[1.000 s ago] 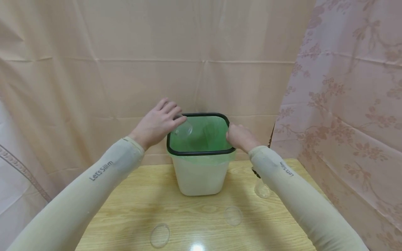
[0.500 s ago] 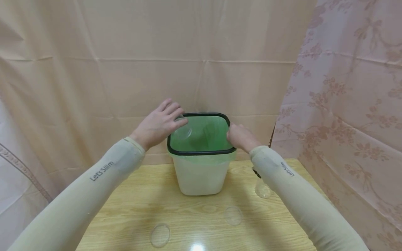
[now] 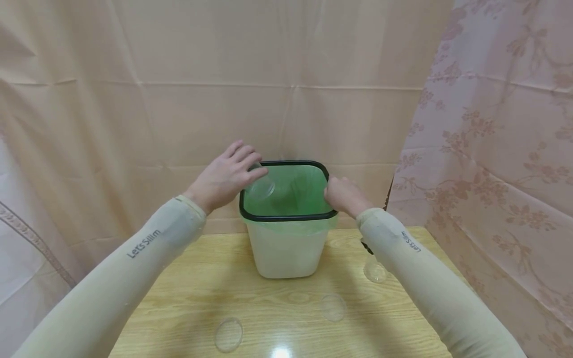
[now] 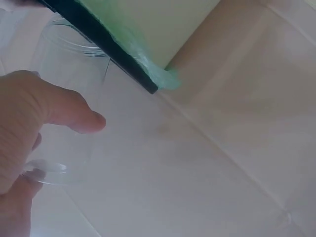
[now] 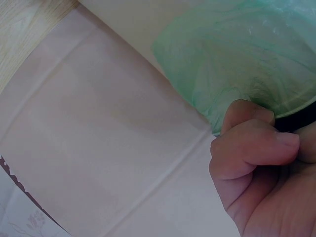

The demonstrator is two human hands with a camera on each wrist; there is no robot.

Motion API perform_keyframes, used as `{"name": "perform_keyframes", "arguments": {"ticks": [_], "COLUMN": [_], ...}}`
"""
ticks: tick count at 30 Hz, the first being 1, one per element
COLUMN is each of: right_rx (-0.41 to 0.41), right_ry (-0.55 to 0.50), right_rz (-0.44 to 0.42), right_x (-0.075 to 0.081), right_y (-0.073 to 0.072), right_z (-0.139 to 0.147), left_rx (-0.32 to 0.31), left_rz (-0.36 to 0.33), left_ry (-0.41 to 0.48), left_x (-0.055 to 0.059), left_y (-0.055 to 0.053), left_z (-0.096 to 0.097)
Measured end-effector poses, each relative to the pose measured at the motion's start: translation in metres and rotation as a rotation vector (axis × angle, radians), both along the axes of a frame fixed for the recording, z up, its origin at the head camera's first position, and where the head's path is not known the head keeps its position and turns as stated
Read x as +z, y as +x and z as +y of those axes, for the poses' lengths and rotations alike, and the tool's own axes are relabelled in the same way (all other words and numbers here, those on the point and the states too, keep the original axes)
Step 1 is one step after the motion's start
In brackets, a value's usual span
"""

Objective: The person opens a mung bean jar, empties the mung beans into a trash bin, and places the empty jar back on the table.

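Observation:
My left hand holds a clear plastic jar at the left side of a white trash bin. The jar lies tilted, its threaded mouth past the bin's black rim and over the inside. In the left wrist view the thumb lies along the side of the see-through jar, which shows nothing inside. My right hand grips the bin's right rim, its fingers curled over the edge. A green bag lines the bin and folds out under the rim, as the right wrist view shows on the bag.
Two clear round discs, like lids, lie on the wooden table: one disc at front left, another disc to the right. A clear round object is partly hidden by the right sleeve. A beige curtain hangs behind.

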State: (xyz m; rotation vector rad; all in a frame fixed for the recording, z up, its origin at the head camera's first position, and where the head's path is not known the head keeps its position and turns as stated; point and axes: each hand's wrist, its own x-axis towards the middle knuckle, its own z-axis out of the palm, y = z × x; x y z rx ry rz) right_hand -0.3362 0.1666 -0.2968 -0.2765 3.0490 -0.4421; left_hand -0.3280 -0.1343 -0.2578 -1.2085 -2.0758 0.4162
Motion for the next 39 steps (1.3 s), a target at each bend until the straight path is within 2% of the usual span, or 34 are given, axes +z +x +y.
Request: {"name": "perform_keyframes", "arguments": {"ticks": [14, 27, 39], "right_rx": [0.01, 0.0, 0.008], "right_ry": [0.013, 0.014, 0.006], "right_rz": [0.024, 0.01, 0.012], "right_x": [-0.001, -0.002, -0.002], "right_y": [-0.001, -0.003, -0.003], "right_z": [0.001, 0.001, 0.001], "left_rx": [0.015, 0.01, 0.023], "left_rz": [-0.084, -0.175, -0.238], "left_ry": [0.098, 0.226, 0.286], "left_x": [-0.007, -0.012, -0.016], "left_y": [0.0, 0.0, 0.003], "left_z": [-0.007, -0.01, -0.013]}}
